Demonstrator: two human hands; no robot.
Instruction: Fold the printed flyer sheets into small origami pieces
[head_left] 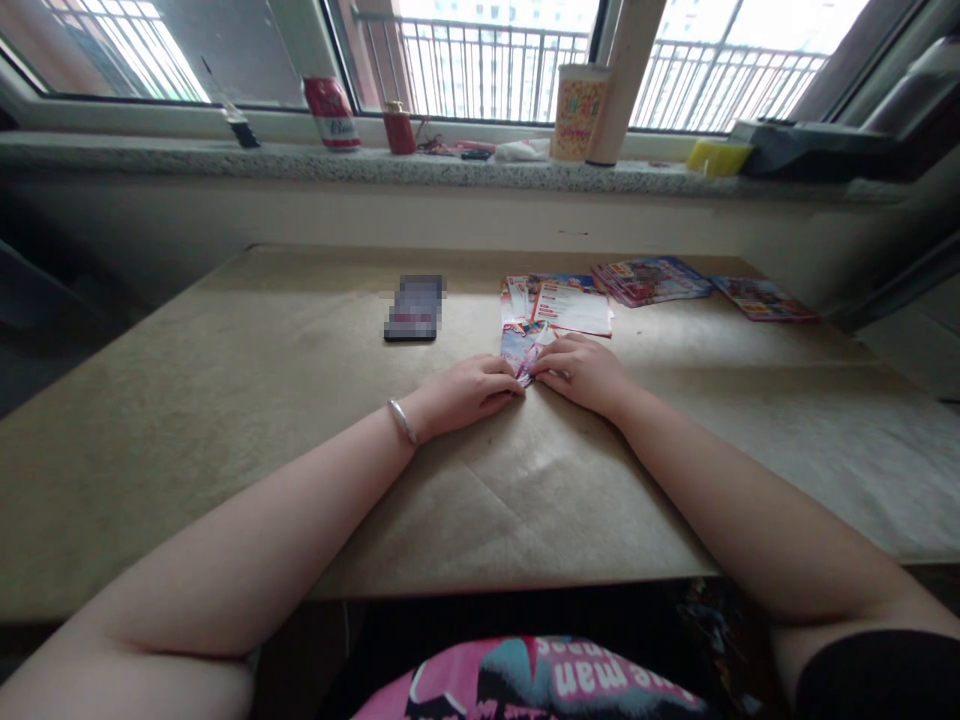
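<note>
My left hand (469,392) and my right hand (581,372) meet at the middle of a table covered in brown paper (262,400). Both have their fingers curled and pinch the near end of a folded colourful paper strip (521,350) that lies flat between them. A silver bracelet (402,421) sits on my left wrist. Just behind the strip lies a white and red leaflet (574,308) on top of other printed sheets.
A phone (414,308) lies face up left of the leaflets. More colourful leaflets (651,279) and another one (763,298) lie at the far right. The windowsill holds a red can (331,113), a paper cup (578,112), a small red bottle (398,128) and a yellow sponge (718,157).
</note>
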